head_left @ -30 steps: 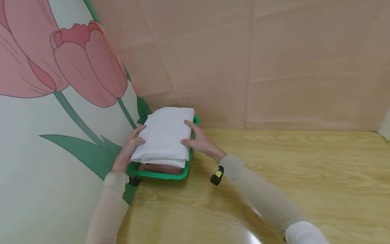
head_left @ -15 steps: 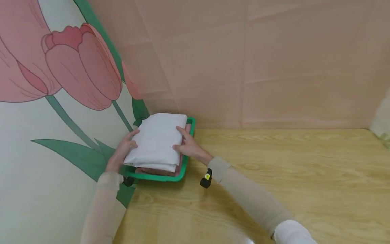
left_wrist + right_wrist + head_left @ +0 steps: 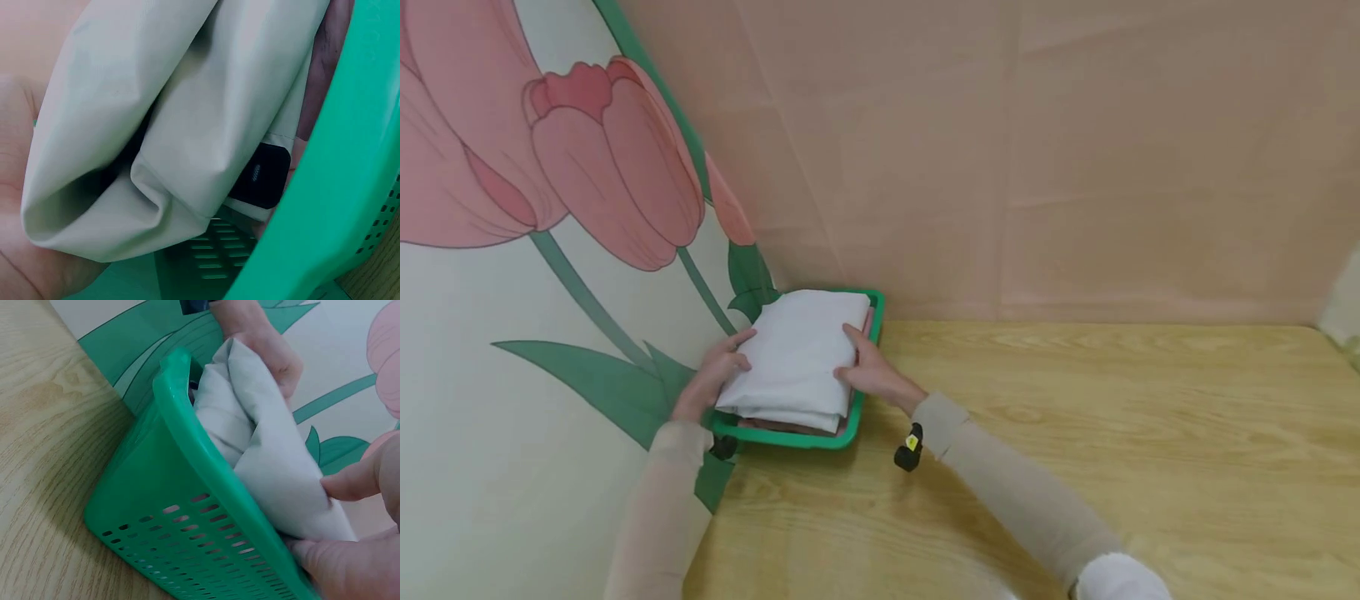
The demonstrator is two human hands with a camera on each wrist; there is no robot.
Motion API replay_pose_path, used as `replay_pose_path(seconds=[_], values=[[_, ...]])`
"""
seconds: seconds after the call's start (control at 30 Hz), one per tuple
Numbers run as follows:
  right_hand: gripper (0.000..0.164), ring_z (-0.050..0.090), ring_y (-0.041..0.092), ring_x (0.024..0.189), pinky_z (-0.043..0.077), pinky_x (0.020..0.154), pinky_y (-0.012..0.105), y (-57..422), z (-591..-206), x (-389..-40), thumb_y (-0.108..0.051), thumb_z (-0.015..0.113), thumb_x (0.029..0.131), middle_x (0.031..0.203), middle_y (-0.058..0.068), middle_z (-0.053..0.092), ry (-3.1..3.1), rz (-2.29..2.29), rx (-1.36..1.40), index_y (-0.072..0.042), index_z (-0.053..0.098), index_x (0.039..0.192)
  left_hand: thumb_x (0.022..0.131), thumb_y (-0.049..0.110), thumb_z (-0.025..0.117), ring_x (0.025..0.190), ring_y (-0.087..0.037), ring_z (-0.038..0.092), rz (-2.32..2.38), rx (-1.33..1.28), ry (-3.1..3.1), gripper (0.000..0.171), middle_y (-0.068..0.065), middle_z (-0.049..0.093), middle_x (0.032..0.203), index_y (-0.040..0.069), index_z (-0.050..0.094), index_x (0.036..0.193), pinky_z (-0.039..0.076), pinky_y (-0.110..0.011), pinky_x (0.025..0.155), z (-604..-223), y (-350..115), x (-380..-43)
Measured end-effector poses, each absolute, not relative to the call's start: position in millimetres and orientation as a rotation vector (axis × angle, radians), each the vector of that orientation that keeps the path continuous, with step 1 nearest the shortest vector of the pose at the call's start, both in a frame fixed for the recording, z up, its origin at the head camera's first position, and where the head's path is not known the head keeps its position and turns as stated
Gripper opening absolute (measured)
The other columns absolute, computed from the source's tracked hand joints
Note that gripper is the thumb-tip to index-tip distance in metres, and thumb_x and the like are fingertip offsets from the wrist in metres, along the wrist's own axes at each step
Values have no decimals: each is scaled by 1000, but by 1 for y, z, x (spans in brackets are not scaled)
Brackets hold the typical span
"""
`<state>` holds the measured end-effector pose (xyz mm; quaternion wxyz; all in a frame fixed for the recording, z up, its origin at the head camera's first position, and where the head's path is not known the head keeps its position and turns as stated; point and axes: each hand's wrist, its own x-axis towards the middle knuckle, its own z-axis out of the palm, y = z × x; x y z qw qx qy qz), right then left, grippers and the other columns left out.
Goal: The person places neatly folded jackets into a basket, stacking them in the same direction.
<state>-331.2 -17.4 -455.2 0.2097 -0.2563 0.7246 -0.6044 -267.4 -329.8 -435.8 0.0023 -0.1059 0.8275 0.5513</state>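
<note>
A folded white cloth lies in the mouth of a green plastic basket, on top of brownish-pink fabric that shows along the rim. My left hand holds the cloth's left side, thumb on top. In the left wrist view its layered fold rests against the palm, beside the basket's rim. On the opposite side my right hand grips the edge. Seen from the right wrist, the thumb and fingers pinch that edge close to the rim. Other fingertips are hidden under the cloth.
The basket stands on a wood-grain table, in the corner between a tulip-painted panel at left and a pinkish-tan sheet behind. A small black object shows under the cloth inside the basket.
Both hands have lowered the folded white cloth further into the basket, so its near edge now lies closer to the front rim. The hold on both sides stays the same.
</note>
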Motion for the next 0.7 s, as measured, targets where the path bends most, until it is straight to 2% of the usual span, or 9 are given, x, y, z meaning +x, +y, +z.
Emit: replay_pose_path(seconds=[0.23,0.5,0.6,0.7], values=[[86,18,37,163,25,129,55,-12,-448,-323,0,58,101,178,22,11,2014,-1614,-711,-1,9,171,90,-6,53,164,-39,6,1677,-344,2600,79,-21,10,179,6,35,167,13,-59,130,-441,-328,-265],[81,13,38,164,26,129,55,5,-437,-321,-11,58,105,177,24,9,1963,-1605,-636,2,10,170,89,-6,54,164,-40,6,1654,-312,2609,80,-22,11,178,3,34,166,11,-60,131,-443,-323,-265],[82,18,40,163,30,127,56,13,-433,-322,-13,59,105,176,26,12,1942,-1599,-611,1,11,170,89,-6,55,163,-40,10,1632,-307,2612,80,-22,15,177,1,33,166,16,-59,130,-439,-320,-263],[82,27,42,159,36,124,56,23,-427,-323,-14,59,105,174,27,18,1944,-1600,-607,1,12,170,93,-2,54,159,-42,22,1637,-331,2596,77,-25,22,175,0,30,167,28,-58,124,-430,-317,-260]])
